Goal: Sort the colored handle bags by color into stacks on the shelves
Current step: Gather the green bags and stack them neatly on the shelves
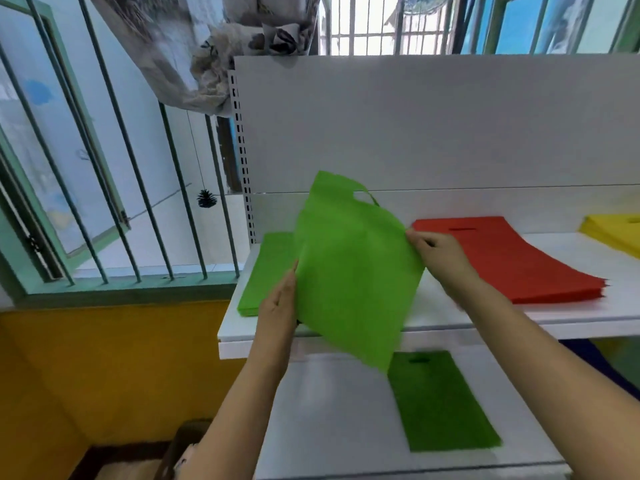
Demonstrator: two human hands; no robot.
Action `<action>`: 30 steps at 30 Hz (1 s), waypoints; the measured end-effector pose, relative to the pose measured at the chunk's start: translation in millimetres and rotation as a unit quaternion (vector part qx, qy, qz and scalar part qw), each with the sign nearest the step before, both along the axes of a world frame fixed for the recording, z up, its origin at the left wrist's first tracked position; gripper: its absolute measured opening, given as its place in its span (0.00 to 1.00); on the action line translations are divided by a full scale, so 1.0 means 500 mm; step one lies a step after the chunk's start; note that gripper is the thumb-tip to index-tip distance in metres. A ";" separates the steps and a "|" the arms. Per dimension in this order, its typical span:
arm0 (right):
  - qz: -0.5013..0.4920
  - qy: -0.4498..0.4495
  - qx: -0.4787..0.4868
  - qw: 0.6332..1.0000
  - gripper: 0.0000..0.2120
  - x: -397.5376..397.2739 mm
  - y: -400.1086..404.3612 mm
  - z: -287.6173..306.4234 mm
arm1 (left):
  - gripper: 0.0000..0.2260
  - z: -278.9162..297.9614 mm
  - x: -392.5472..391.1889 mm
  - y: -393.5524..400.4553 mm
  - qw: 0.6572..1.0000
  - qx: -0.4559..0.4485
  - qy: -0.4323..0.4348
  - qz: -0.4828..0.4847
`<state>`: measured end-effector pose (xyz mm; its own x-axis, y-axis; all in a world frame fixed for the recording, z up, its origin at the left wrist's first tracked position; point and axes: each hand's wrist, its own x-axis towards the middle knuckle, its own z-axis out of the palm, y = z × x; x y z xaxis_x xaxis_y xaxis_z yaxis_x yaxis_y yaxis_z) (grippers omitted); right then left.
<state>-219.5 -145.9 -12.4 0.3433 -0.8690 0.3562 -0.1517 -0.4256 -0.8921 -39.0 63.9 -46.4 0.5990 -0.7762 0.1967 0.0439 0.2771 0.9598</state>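
I hold a light green handle bag (pixel 349 271) tilted in the air over the left end of the upper white shelf (pixel 429 317). My left hand (pixel 278 306) grips its left edge and my right hand (pixel 438 258) pinches its right edge. Under it, a stack of light green bags (pixel 265 271) lies at the shelf's left end. A stack of red bags (pixel 519 258) sits to the right, and yellow bags (pixel 616 233) lie at the far right. A dark green bag (pixel 440 403) lies flat on the lower shelf (pixel 332 410).
The shelf unit has a white back panel (pixel 415 126) and a slotted upright (pixel 239 140) on its left. A barred window (pixel 104 168) and an orange wall (pixel 104 368) stand to the left. Cloth (pixel 194 50) hangs above the shelf's left corner.
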 end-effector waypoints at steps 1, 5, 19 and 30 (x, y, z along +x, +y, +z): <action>-0.022 -0.017 0.009 1.000 0.14 -0.025 0.013 -0.008 | 0.14 -0.008 -0.020 0.004 0.999 0.003 0.026 -0.030; -0.107 -0.020 0.025 0.994 0.12 -0.126 0.068 -0.063 | 0.16 -0.081 -0.092 0.028 0.996 0.032 0.051 -0.072; -0.267 0.033 0.013 0.963 0.27 -0.392 0.129 -0.257 | 0.09 -0.373 -0.275 0.051 0.930 0.295 -0.038 -0.217; -0.230 0.153 0.141 0.951 0.10 -0.562 -0.012 -0.467 | 0.11 -0.524 -0.415 -0.059 0.873 0.445 0.108 -0.168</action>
